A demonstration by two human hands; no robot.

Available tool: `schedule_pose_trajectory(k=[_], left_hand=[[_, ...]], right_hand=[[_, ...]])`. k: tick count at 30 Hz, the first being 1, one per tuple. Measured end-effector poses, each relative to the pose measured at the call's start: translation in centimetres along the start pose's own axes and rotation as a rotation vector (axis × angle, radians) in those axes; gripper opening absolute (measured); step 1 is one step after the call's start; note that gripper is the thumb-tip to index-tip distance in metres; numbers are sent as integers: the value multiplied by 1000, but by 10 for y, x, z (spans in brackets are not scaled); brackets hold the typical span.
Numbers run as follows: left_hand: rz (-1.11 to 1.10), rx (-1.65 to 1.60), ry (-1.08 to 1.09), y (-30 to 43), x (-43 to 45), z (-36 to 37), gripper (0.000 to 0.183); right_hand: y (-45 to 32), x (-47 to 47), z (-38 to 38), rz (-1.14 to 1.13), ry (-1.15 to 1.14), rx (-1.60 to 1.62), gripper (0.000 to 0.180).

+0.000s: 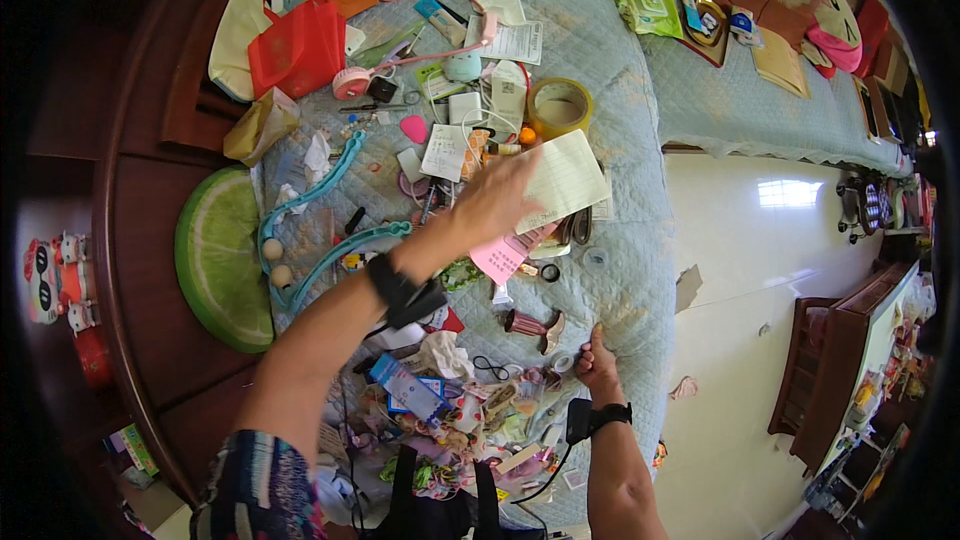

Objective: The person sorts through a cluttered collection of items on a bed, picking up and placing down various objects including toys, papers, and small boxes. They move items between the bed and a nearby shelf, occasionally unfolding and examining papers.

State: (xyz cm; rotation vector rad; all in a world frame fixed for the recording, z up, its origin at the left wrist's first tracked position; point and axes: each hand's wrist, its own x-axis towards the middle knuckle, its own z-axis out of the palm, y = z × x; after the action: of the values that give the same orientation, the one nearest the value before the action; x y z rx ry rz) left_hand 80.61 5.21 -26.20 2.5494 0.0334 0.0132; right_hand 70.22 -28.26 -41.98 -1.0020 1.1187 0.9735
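My left hand (499, 199) is stretched over the middle of the quilted bedspread, blurred, at the left edge of a lined paper sheet (566, 176) that bears writing; whether it grips the sheet cannot be told. Beneath that sheet lies a pink printed paper (501, 259). My right hand (596, 361) rests on the bedspread near its right edge, fingers curled and thumb extended, with no object visible in it. Close to it are a small white ring-shaped roll (561, 364) and a dark red-handled brush-like item (534, 324). A roll of yellowish tape (559, 106) lies above the lined sheet.
A pink neck fan (487, 26), red bag (296, 45) and blue band-shaped massager (330, 172) lie at upper left. A lime-slice cushion (225, 259) stands by the wooden headboard. Hair ties and small items crowd the lower middle. Tiled floor (739, 240) is at right.
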Motion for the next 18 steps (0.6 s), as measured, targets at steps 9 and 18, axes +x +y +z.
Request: schedule_pose_trajectory(k=[9,18], left_hand=[[-68,-210,-445,-42,3,25,38],[266,282,-882,23,-58,-16,23]], right_hand=[[1,-1,0,-7,27,-31,49],[-3,-10,6,-5,27,-18,48]])
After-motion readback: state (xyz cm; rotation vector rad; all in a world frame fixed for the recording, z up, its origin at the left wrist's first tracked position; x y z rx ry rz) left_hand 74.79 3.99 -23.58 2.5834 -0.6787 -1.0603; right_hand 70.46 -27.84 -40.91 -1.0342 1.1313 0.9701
